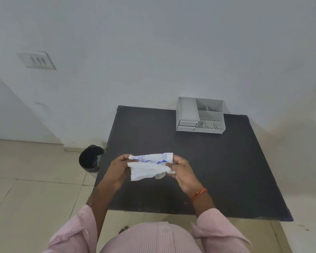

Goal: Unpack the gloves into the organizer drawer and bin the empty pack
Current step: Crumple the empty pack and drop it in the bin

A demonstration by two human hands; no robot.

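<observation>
Over the dark table's [226,170] near-left part, left hand [117,170] and right hand [182,172] gripping the glove pack [150,166], grey organizer [201,115] at far edge, black bin [90,157] on tiled floor [35,179] beside left edge

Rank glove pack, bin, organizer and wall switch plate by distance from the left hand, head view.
From the left hand:
1. Glove pack, held in both hands.
2. Black bin, on the floor left of the table.
3. Grey organizer, far right on the table.
4. Switch plate, on the wall, upper left.
</observation>
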